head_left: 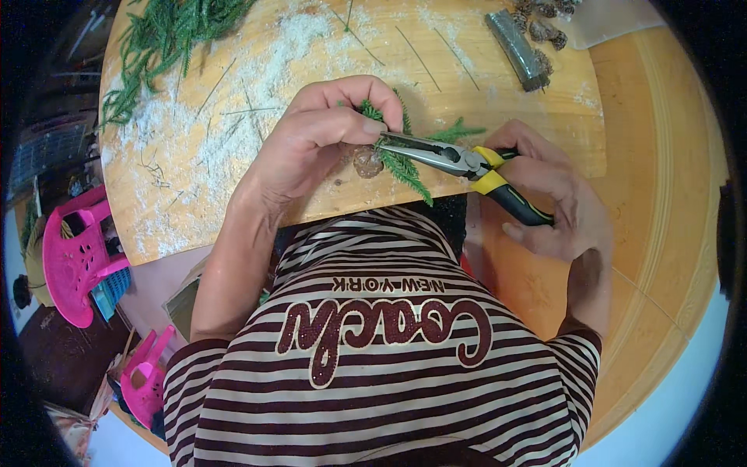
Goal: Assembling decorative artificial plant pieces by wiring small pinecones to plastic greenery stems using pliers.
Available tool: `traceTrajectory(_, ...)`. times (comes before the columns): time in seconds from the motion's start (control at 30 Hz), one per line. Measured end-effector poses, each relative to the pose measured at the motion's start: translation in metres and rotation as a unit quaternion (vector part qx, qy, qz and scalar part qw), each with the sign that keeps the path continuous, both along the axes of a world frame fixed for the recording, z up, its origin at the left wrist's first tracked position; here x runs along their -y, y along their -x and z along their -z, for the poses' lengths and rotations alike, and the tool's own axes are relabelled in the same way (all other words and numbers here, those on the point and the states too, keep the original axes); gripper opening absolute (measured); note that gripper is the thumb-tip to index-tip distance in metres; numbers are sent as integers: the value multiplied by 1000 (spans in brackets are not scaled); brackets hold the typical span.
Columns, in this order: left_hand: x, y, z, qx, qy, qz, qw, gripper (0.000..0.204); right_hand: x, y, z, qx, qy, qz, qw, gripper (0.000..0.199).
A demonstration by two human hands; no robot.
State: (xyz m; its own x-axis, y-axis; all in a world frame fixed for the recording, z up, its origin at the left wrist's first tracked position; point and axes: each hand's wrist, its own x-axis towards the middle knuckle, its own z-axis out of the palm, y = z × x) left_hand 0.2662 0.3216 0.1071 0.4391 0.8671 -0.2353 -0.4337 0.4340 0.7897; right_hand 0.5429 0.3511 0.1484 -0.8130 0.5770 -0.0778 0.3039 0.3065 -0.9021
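Between the thumb and fingers of my left hand (331,124) is a small green artificial pine sprig (406,173) with several needled tips. A brown pine cone (368,163) hangs just below my left fingers, against the sprig. My right hand (545,183) grips long-nose pliers (467,163) by their yellow and black handles, which stand apart. The pliers' jaws lie across the sprig, their tips at my left thumb. Whatever is between the tips is too small to make out.
On the wooden table (311,204) lie white flakes and several loose thin green wires (420,58). A heap of green artificial sprigs (167,47) sits at the far left. At the far right are a bundle of dark wire (517,50) and several pine cones (545,31). Pink plastic stools (74,257) stand left.
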Motion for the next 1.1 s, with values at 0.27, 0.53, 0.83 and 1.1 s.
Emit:
traceTrajectory(0.27,1,-2,-2,10,3,0,1000,19,0,4,9,-16,8,5,1000,38)
traceTrajectory(0.53,1,-6,1,-29,-12,-18,999,23,2,2,15,-38,-6,17,999,25)
traceTrajectory(0.83,9,-12,2,-38,-13,-79,996,20,9,4,25,-35,-43,74,996,14)
traceTrajectory(1.1,11,-9,-3,-152,-42,-131,979,16,10,5,28,-52,24,59,997,28)
